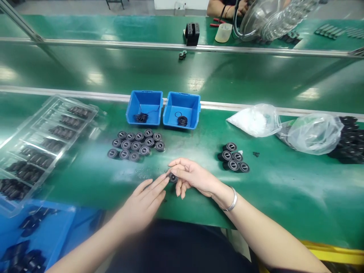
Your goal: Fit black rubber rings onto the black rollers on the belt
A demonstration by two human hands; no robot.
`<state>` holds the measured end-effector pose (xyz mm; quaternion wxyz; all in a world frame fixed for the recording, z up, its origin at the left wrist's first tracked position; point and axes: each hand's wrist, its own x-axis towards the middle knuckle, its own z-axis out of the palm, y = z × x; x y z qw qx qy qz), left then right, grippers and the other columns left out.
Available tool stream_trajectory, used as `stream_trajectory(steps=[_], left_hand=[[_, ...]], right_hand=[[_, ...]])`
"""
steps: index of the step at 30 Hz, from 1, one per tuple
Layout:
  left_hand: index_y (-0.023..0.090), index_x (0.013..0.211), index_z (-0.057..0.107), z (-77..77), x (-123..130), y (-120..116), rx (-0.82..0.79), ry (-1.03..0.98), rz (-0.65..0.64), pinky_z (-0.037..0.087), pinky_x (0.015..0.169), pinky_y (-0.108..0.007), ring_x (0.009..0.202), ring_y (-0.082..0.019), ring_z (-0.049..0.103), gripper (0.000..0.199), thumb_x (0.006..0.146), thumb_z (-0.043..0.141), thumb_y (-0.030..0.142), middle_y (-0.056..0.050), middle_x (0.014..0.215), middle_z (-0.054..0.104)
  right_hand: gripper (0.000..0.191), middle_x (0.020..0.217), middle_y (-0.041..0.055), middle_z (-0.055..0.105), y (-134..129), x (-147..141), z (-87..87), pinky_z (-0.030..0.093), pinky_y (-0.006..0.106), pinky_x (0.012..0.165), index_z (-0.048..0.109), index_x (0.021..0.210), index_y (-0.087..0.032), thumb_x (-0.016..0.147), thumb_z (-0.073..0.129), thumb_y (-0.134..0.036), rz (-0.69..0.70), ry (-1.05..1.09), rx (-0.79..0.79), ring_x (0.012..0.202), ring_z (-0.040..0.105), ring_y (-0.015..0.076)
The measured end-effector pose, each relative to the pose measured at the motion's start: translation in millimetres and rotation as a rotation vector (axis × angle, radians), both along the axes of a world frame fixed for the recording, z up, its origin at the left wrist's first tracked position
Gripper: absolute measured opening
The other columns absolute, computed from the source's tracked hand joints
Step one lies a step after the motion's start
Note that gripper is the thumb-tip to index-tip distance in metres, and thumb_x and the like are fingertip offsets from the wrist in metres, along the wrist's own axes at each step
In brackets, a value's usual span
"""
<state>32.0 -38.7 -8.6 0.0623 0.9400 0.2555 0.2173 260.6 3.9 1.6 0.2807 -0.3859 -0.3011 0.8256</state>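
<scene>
Just nearer the person than the two blue bins [182,108], the right hand [196,177] grips a small black part [173,178] in its curled fingers while the left hand [146,203], fingers extended, meets it there, its own grip impossible to tell.

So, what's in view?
Bench: one, green, centre
Round parts: fourteen, black, left; five, right
Bins: two, blue, mid-bench
Rings: many, black, in bins
Tray: one, clear, left
Crate: one, blue, lower left
Loose parts: many, black, tray, crate, far right
Rim: one, yellow, lower right
Bags: two, clear, right
Block: one, black, top
Cup: one, cream, top
Coil: one, clear, top right
Person: one, top
Held part: one, dark, between hands
Bracelet: one, silver, right wrist
Left hand: one, centre
Right hand: one, centre
</scene>
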Motion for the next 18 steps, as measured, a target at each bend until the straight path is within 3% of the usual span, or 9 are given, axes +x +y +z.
stream_trajectory(steps=[7, 18], left_hand=[[0.006, 0.112, 0.063, 0.0, -1.9, 4.0, -0.106, 0.124, -0.107, 0.031, 0.116, -0.044, 0.143, -0.029, 0.035, 0.029, 0.091, 0.044, 0.002, -0.020, 0.145, 0.049], [0.013, 0.108, 0.066, 1.0, 6.9, -0.9, -0.016, 0.173, -0.086, 0.010, 0.120, -0.043, 0.144, -0.028, 0.031, 0.025, 0.093, 0.046, 0.013, -0.011, 0.152, 0.042]], right_hand=[[0.024, 0.102, 0.0064, 0.066, 0.4, 1.1, 0.6, 0.057, 0.023, 0.042, 0.047, 0.107, -0.019, 0.091, 0.061, -0.029, -0.001, -0.015, 0.013, 0.052, 0.069, 0.0123], [0.023, 0.098, 0.0053, 0.068, -0.4, -0.5, 1.6, 0.053, 0.020, 0.038, 0.047, 0.105, -0.018, 0.091, 0.061, -0.030, -0.024, -0.024, 0.023, 0.049, 0.066, 0.0101]])
